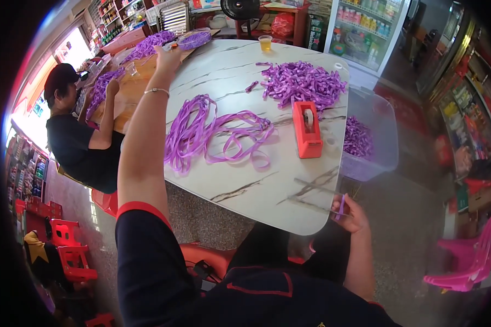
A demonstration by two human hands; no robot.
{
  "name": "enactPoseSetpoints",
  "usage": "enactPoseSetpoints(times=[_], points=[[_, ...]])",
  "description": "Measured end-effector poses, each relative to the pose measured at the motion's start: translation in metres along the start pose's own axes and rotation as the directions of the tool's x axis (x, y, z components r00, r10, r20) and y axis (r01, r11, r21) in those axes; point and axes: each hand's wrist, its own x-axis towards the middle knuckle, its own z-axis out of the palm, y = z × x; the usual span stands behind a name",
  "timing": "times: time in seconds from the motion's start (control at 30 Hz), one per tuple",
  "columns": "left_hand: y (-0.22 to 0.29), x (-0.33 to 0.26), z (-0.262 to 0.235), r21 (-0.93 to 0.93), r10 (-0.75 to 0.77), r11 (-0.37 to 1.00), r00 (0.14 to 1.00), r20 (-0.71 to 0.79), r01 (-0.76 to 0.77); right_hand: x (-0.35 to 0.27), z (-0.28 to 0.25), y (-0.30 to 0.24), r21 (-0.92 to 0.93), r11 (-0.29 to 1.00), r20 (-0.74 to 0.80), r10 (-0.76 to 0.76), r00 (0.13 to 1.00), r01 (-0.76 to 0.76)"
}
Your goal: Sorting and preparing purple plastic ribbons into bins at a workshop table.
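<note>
Head view. The left hand [168, 54] is extended far across the surface [267, 191], at full arm's reach toward the far edge. It sits just beside a clear round bowl of purple pieces [194, 38] and a heap of purple ribbon [147, 46]. Whether its fingers are open or closed on anything cannot be told; the hand is small in the frame and seen from behind.

The right hand [350, 213] rests at the near right corner of the surface, just off its edge. Its fingers are closed on a short purple ribbon strip [341, 206], held upright between thumb and fingers, probably to keep it ready while the other arm reaches.

Long purple ribbon loops [213, 133] lie loose in the middle of the surface, spread flat within reach of both hands. A pile of cut ribbon pieces [303, 82] lies beyond them. The red tape dispenser [306, 129] stands between that pile and the near edge, on the right-hand side. A clear plastic bin [373, 136] stands just beside the right edge of the surface, below its level, with purple pieces inside; that position appears to suit dropping items off the edge.

A small cup of yellow drink [265, 43] stands at the far edge. Another person [73, 131] sits at the left, one hand in ribbon.
</note>
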Motion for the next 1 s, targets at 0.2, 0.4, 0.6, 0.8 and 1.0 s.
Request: enactPoseSetpoints(times=[0.2, 0.4, 0.6, 0.8, 1.0], points=[[-0.014, 0.015, -0.036, 0.151, -0.168, 0.974, 0.985, -0.035, 0.172, -0.007, 0.026, -0.005, -0.047, 0.999, -0.144, 0.003, 0.99, -0.01], [-0.027, -0.005, -0.023, 0.033, -0.159, 0.987, 0.92, 0.359, 0.158, -0.019, 0.014, -0.012, -0.08, 0.997, -0.146, -0.033, 0.989, 0.021], [-0.037, -0.144, 0.006, -0.092, 0.114, 0.993, 0.582, 0.805, -0.067, -0.093, -0.009, -0.045, -0.662, 0.749, -0.491, -0.406, 0.771, -0.027], [-0.052, -0.22, 0.008, -0.054, 0.184, 0.956, 0.447, 0.875, -0.288, -0.059, 0.076, -0.112, -0.981, 0.174, -0.172, -0.577, 0.799, -0.085], [-0.055, -0.22, 0.037, 0.119, 0.288, 0.846, 0.633, 0.718, -0.519, 0.059, 0.176, -0.2, -0.955, -0.065, 0.241, -0.736, 0.632, 0.289]])
